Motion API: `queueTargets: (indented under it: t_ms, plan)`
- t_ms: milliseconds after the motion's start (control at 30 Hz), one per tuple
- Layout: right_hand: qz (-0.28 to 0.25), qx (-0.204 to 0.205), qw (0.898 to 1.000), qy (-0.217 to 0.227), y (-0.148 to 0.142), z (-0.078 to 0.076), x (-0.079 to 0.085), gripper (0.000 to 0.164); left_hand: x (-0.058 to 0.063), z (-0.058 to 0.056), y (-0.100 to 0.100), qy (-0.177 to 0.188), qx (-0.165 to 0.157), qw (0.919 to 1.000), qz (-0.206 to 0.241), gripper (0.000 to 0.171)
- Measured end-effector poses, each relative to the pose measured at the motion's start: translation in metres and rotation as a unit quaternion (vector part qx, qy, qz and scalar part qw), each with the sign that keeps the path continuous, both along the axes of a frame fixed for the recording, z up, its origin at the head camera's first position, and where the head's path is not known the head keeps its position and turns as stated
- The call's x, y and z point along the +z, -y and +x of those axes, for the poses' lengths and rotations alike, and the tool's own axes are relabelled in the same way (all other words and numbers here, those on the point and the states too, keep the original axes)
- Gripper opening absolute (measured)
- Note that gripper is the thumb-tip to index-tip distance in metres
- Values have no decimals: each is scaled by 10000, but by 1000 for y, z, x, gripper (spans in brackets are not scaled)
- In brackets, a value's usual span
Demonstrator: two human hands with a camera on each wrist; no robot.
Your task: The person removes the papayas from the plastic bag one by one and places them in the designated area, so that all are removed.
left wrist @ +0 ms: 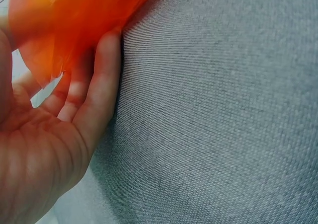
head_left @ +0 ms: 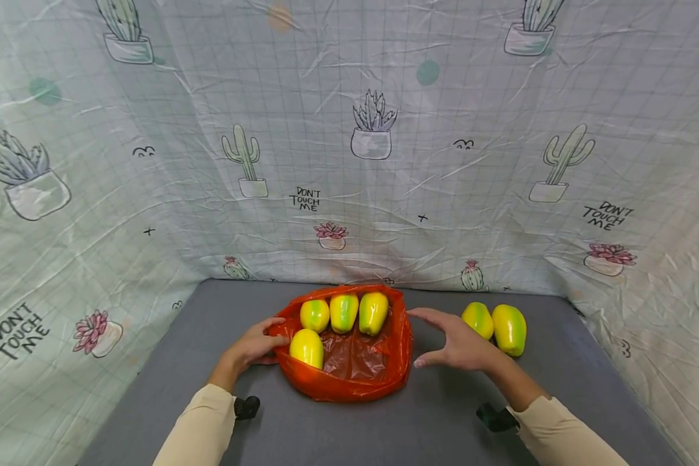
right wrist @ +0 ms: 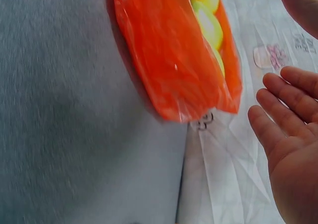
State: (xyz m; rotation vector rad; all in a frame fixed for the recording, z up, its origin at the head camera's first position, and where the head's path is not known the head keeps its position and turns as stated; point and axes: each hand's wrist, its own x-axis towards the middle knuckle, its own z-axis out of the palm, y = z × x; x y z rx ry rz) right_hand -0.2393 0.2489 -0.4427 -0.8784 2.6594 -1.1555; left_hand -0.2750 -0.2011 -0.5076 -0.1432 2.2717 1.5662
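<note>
- Open red-orange thin plastic bag (head_left: 355,391): middle of the worktop, mouth up, rim folded out, wider left to right than front to back. Sits between your two hands.
- Four glossy yellow-green oval fruits (head_left: 343,314) inside it: three in a row along the far side, one at the near left. Bag's right front part shows bare plastic.
- Your left hand (head_left: 256,343): at the bag's left edge. Grip nearly closed, thumb and fingers pinching loose plastic there; the left wrist view shows that plastic between them.
- Your right hand (head_left: 457,340): just right of the bag. Grip wide, thumb well apart from the fingers, nothing in it. Fingertips point left at the bag's right side, a gap showing in the right wrist view.
- Key relation: bag lies directly left of your right grip, its long axis running across from one hand to the other.
- Two loose glossy yellow-green oval fruits (head_left: 509,330): side by side right of the bag, beyond your right wrist, so your right hand is much the nearer. Outer one's long axis runs roughly away from you.
- Grey fabric-textured worktop (head_left: 431,427) under it all; white gridded cactus-print sheet (head_left: 373,45) behind and at both sides.
</note>
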Motion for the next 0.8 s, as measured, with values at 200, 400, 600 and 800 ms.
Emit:
queueTargets:
  t_ms: [200, 400, 600, 800]
  plan:
    - [-76, 296, 9995, 20, 17, -2, -8, 87, 2, 1, 1, 103, -52, 9999, -22, 75]
    - [-79, 412, 9990, 169, 37, -2, -11, 80, 2, 1, 2, 144, -193, 9997, 21, 81]
    - [8, 412, 9990, 182, 55, -3, -14, 83, 4, 2, 2, 211, -385, 9989, 166, 88]
    - [-9, 613, 9977, 272, 73, -7, -18, 81, 5, 4, 4, 245, -461, 9984, 225, 97]
